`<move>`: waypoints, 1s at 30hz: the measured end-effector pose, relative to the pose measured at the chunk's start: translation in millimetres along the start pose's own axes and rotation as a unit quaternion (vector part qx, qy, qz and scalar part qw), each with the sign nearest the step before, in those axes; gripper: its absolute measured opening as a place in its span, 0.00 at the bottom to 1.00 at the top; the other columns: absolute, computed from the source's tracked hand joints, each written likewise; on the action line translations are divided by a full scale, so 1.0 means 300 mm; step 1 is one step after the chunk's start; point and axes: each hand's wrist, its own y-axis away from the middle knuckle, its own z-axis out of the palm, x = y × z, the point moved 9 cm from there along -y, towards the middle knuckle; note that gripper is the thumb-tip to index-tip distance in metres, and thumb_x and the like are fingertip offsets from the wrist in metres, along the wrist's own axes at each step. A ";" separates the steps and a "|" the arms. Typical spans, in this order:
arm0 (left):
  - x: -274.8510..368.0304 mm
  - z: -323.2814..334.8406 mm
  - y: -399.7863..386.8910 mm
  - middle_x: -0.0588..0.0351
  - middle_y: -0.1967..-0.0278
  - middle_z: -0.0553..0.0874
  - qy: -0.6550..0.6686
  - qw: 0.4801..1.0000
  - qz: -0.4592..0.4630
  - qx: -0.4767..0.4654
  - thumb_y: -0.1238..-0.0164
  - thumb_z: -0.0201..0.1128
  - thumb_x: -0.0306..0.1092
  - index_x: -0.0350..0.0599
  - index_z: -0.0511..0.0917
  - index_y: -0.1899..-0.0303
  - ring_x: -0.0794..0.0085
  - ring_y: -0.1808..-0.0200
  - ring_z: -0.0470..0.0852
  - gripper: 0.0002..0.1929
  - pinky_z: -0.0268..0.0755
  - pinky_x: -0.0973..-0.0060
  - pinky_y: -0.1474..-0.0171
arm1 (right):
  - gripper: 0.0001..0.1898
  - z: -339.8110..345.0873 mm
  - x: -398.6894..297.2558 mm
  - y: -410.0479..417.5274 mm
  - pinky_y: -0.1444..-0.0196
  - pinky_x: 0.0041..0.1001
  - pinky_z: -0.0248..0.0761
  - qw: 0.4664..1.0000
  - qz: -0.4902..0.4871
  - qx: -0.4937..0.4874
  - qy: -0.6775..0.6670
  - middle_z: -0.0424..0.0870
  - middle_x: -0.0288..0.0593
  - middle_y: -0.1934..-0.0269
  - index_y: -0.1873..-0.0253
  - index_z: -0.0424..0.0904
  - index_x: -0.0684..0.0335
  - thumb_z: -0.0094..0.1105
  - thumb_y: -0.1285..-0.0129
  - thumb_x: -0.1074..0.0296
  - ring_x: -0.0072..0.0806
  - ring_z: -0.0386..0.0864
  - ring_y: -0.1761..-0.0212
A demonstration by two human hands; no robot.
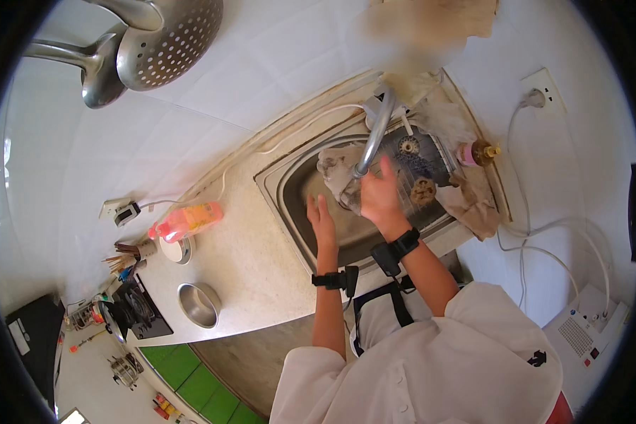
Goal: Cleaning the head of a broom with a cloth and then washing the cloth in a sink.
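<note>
In the stainless steel sink (297, 183), a wet, stained light cloth (342, 164) lies under the curved metal faucet (379, 127). My right hand (381, 199) is just below the spout, against the cloth's right side, thumb pointing up. Its fingers are partly hidden, so whether they grip the cloth is unclear. My left hand (323, 225) hovers over the sink's left part, fingers extended and apart, holding nothing. Black bands circle both wrists. To the right of my right hand lie a brown scrubber (423, 191), a dark scouring pad (416, 164) and a drain strainer (408, 144).
A pump bottle (477, 153) and a crumpled cloth (471, 206) sit at the sink's right edge. On the counter (259, 254) are a pink detergent bottle (188, 221), a metal bowl (199, 305) and a cooktop (147, 312). A skimmer (169, 47) and ladle (103, 74) hang upper left.
</note>
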 end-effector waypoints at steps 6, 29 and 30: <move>0.190 0.220 -0.006 0.55 0.51 0.78 0.079 0.976 0.126 -0.160 0.27 0.53 0.51 0.38 0.73 0.44 0.72 0.50 0.73 0.24 0.64 0.74 0.46 | 0.27 0.026 -0.038 0.041 0.36 0.28 0.58 0.993 -0.042 0.050 0.094 0.75 0.37 0.49 0.39 0.69 0.67 0.33 0.24 0.47 0.29 0.70 0.43; 0.176 0.192 0.015 0.56 0.51 0.82 0.190 0.967 0.005 -0.172 0.26 0.55 0.42 0.39 0.73 0.45 0.67 0.50 0.81 0.18 0.73 0.68 0.45 | 0.10 0.084 -0.084 0.058 0.44 0.21 0.64 0.957 0.018 0.008 0.288 0.78 0.30 0.52 0.48 0.75 0.61 0.52 0.30 0.66 0.17 0.73 0.49; 0.169 0.185 0.013 0.56 0.51 0.82 0.191 0.967 0.006 -0.170 0.26 0.55 0.42 0.39 0.73 0.45 0.67 0.50 0.81 0.18 0.73 0.68 0.45 | 0.10 0.073 -0.081 0.052 0.44 0.21 0.64 0.957 0.020 0.006 0.289 0.78 0.30 0.52 0.48 0.75 0.61 0.52 0.30 0.66 0.17 0.73 0.49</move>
